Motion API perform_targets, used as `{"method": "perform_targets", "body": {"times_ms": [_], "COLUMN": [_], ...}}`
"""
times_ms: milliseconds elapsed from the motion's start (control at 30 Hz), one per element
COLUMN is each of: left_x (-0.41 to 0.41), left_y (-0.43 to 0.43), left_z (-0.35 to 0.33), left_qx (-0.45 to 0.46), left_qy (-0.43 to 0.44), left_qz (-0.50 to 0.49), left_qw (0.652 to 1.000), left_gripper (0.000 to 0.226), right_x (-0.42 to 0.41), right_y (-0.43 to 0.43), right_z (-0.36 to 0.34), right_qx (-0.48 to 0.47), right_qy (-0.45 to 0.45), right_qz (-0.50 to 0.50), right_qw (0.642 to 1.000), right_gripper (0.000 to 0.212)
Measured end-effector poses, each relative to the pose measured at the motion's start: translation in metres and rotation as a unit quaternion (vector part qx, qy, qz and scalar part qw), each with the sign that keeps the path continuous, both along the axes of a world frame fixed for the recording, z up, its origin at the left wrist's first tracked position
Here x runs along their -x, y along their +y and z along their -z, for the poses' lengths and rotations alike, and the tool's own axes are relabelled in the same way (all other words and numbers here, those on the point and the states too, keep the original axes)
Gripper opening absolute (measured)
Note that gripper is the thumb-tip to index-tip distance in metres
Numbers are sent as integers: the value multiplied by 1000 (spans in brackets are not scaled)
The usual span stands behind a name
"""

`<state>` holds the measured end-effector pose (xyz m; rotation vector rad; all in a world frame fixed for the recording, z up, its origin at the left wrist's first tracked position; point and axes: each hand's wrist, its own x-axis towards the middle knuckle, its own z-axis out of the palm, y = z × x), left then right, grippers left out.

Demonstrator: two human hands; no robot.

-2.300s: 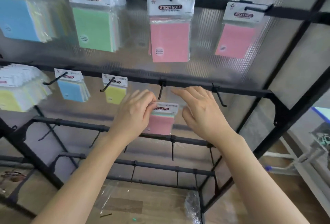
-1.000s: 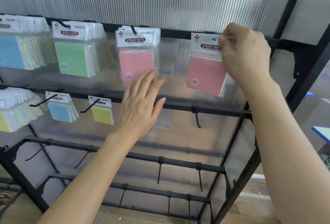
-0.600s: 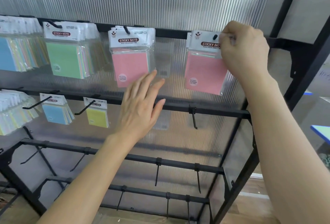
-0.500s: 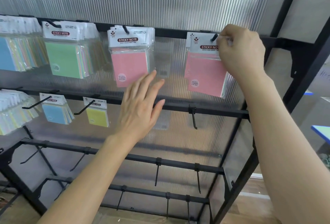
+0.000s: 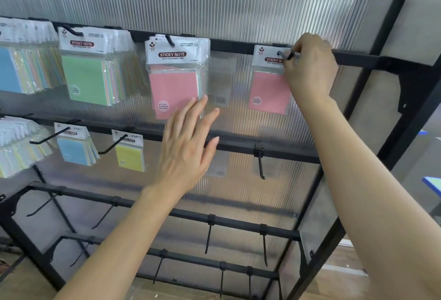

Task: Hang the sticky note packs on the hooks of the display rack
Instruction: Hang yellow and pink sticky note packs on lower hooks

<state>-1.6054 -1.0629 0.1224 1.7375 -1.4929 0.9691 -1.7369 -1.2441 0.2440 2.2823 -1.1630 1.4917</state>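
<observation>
A pink sticky note pack (image 5: 268, 89) hangs on the top-right hook (image 5: 285, 55) of the black display rack (image 5: 358, 60). My right hand (image 5: 310, 68) pinches the pack's white header at the hook. My left hand (image 5: 186, 146) hovers flat with fingers spread, its fingertips just in front of the lower corner of another pink pack (image 5: 174, 84) that hangs on the neighbouring hook.
Green (image 5: 86, 77) and blue (image 5: 9, 70) packs fill the top row's left hooks. Blue (image 5: 74, 149) and yellow (image 5: 130, 156) packs hang on the second row. Bare hooks (image 5: 260, 163) stick out from the lower bars. A ribbed translucent panel backs the rack.
The pink pack in my right hand has slid back along the top-right hook and now hangs straighter. My left hand has stayed in place.
</observation>
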Motion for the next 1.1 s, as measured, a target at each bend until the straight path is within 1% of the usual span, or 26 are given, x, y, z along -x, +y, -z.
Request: {"method": "perform_targets", "body": {"times_ms": [67,133,267,333,433,600,700,833,967,1100], "left_x": [-1,-2,-2,-3,-3,-3,-5,-14,-30,-48], "left_y": [0,-1,1,3,8,24,42,76,113,155], "left_z": [1,1,4,6,13,32,47,72,97,120], "left_qx": [1,5,6,3,2,-24,-49,-98,-151,-185], "left_qy": [1,0,4,5,11,27,38,52,105,132], "left_qz": [-1,-1,2,3,4,-2,-5,-51,-92,-129], "left_qw": [1000,1000,1000,1000,1000,999,998,993,979,965], "left_gripper": [42,42,41,41,41,42,43,45,50,52], "right_x": [-1,-1,1,3,6,4,-4,-23,-47,-76], "right_y": [-3,-3,2,11,33,72,97,132,163,196], "right_z": [2,4,18,34,69,131,158,190,219,241], "right_qx": [7,10,53,74,41,-9,-38,-59,-69,-94], "right_qy": [-3,-25,-35,-46,-47,40,66,94,127,158], "right_qz": [3,-3,-4,-30,-92,-123,-156,-213,-264,-302], "right_qw": [1000,1000,998,996,994,992,985,971,954,935], "right_gripper": [17,21,46,56,66,67,67,66,64,62]}}
